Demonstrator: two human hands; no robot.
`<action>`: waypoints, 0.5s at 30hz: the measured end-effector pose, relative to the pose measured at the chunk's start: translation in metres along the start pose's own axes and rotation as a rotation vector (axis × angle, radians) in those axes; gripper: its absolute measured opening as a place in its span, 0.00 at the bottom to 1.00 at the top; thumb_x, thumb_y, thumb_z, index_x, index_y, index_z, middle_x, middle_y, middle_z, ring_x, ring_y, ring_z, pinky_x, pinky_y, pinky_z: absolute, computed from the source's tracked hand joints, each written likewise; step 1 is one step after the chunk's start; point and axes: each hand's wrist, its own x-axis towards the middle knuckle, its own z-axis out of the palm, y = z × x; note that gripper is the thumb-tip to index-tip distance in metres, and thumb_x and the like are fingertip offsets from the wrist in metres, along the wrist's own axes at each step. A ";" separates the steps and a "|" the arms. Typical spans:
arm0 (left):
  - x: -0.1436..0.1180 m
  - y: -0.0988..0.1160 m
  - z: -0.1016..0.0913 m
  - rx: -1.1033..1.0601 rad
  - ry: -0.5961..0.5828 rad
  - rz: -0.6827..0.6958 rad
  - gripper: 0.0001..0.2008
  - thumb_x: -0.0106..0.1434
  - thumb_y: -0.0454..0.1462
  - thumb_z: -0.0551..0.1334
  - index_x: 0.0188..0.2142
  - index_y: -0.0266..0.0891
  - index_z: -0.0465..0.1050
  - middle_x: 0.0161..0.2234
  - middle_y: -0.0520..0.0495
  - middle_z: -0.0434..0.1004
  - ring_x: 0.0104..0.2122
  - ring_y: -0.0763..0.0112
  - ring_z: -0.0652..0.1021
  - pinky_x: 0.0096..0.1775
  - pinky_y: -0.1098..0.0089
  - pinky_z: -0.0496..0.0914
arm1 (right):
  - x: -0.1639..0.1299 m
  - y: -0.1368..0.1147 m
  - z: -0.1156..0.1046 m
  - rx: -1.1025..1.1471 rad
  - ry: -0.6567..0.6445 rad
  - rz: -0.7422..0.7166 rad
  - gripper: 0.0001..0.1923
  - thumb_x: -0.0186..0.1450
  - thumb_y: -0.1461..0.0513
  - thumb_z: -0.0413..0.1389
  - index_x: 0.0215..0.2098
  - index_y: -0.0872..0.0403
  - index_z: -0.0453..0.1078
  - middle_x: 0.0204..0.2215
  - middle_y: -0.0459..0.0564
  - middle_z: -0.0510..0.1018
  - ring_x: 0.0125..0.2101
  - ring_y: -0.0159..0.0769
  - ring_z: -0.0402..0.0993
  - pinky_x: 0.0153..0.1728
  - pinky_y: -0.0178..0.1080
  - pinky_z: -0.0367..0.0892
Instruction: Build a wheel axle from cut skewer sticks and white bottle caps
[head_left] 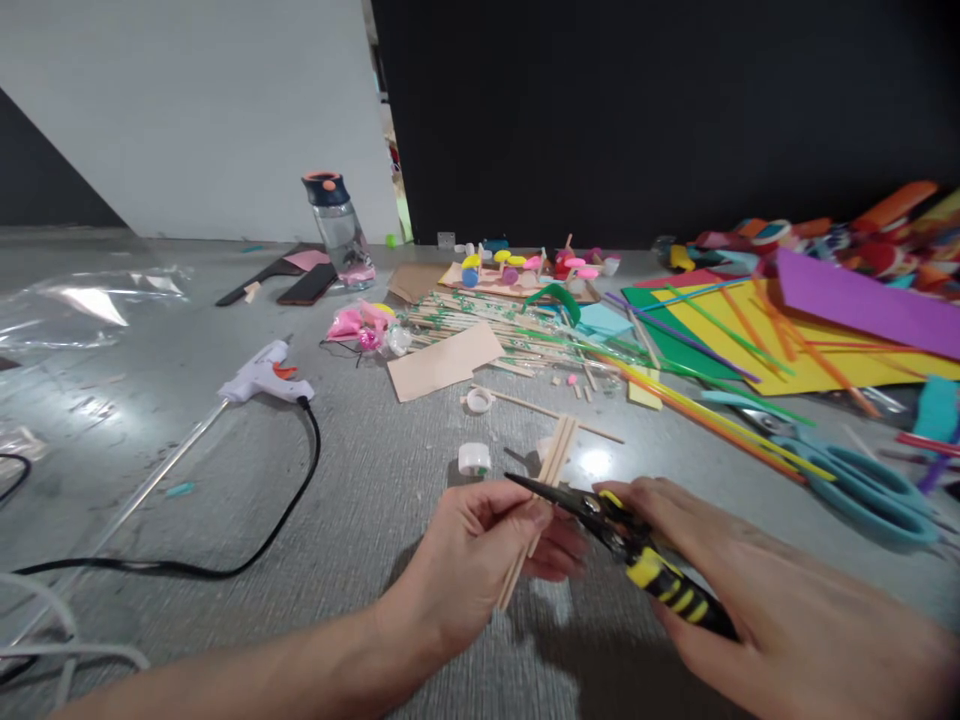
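My left hand (pixel 480 560) pinches a small bundle of thin wooden sticks (pixel 551 470) that points away from me over the grey floor. My right hand (pixel 742 590) grips a pair of black pliers with yellow-striped handles (pixel 637 555). The pliers' dark jaws reach left across the sticks just above my left fingers. Two small white tape rolls (pixel 474 458) lie just beyond my hands.
A white glue gun (pixel 262 378) with a black cord (pixel 300 480) lies left. Teal scissors (pixel 855 485) rest at right beside coloured straws (pixel 712 410) and foam sheets (pixel 825 330). Farther back are a pile of wooden sticks (pixel 487 325), a cardboard piece (pixel 444 362) and a water bottle (pixel 339 228).
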 end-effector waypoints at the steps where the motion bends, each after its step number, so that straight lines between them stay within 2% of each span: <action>1: 0.000 0.000 0.000 0.001 0.003 0.000 0.11 0.58 0.42 0.70 0.28 0.34 0.82 0.28 0.45 0.84 0.26 0.72 0.82 0.33 0.73 0.78 | 0.000 0.000 0.000 0.005 0.001 -0.001 0.41 0.62 0.63 0.50 0.71 0.50 0.40 0.59 0.56 0.72 0.52 0.47 0.76 0.44 0.43 0.79; 9: 0.001 -0.002 0.002 0.028 0.030 -0.007 0.10 0.57 0.41 0.70 0.28 0.34 0.81 0.27 0.45 0.83 0.25 0.71 0.82 0.33 0.71 0.78 | 0.003 0.000 0.000 0.054 0.018 -0.006 0.40 0.59 0.65 0.54 0.68 0.48 0.49 0.53 0.53 0.77 0.47 0.49 0.79 0.39 0.43 0.80; 12: 0.001 -0.003 0.002 0.048 0.027 -0.010 0.11 0.56 0.41 0.70 0.28 0.34 0.81 0.26 0.46 0.83 0.25 0.72 0.81 0.32 0.72 0.77 | 0.005 -0.003 -0.001 0.032 0.109 -0.047 0.40 0.54 0.68 0.52 0.65 0.49 0.53 0.51 0.53 0.78 0.45 0.49 0.80 0.36 0.42 0.80; 15: 0.002 -0.005 0.002 0.046 0.029 -0.015 0.13 0.54 0.44 0.70 0.27 0.34 0.81 0.25 0.46 0.82 0.23 0.73 0.81 0.30 0.73 0.76 | 0.011 -0.008 -0.004 0.018 0.206 -0.099 0.35 0.50 0.69 0.51 0.58 0.51 0.61 0.45 0.53 0.81 0.40 0.47 0.82 0.32 0.40 0.81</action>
